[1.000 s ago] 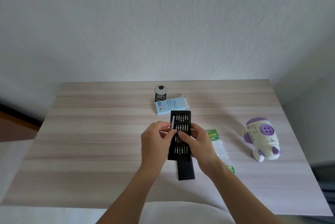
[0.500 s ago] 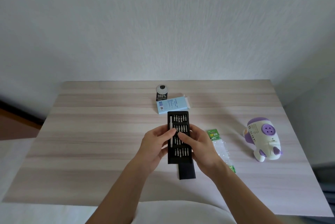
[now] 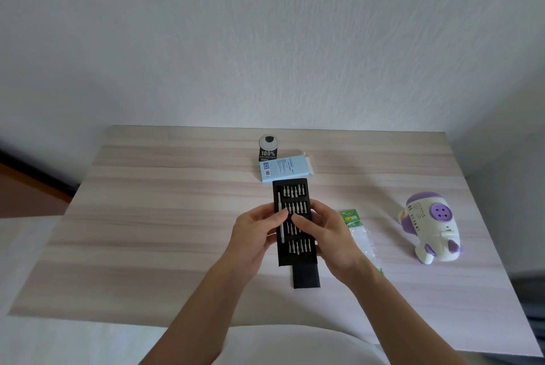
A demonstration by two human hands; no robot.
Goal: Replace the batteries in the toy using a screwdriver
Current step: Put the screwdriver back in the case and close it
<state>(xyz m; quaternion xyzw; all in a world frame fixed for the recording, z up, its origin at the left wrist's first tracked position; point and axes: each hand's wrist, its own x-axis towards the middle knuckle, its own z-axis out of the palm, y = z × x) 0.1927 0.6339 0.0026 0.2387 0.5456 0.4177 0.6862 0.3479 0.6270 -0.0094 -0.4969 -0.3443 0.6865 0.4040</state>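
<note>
Left hand (image 3: 256,234) and right hand (image 3: 323,235) gripping bit tray (image 3: 295,220) from both sides, thumbs hiding middle bits. Toy (image 3: 431,231) far right on counter (image 3: 147,217); battery pack (image 3: 355,227) between. Blue box (image 3: 285,169) just beyond tray.

- Left hand (image 3: 253,234) and right hand (image 3: 324,234) meet over a black bit tray (image 3: 295,217) on the table (image 3: 147,217), thumbs on its middle rows.
- A silver driver (image 3: 280,217) lies along the tray's left edge.
- Beyond the tray: a blue box (image 3: 284,170).
- To the right: a battery pack (image 3: 354,226), then the toy (image 3: 430,229), well apart.
</note>
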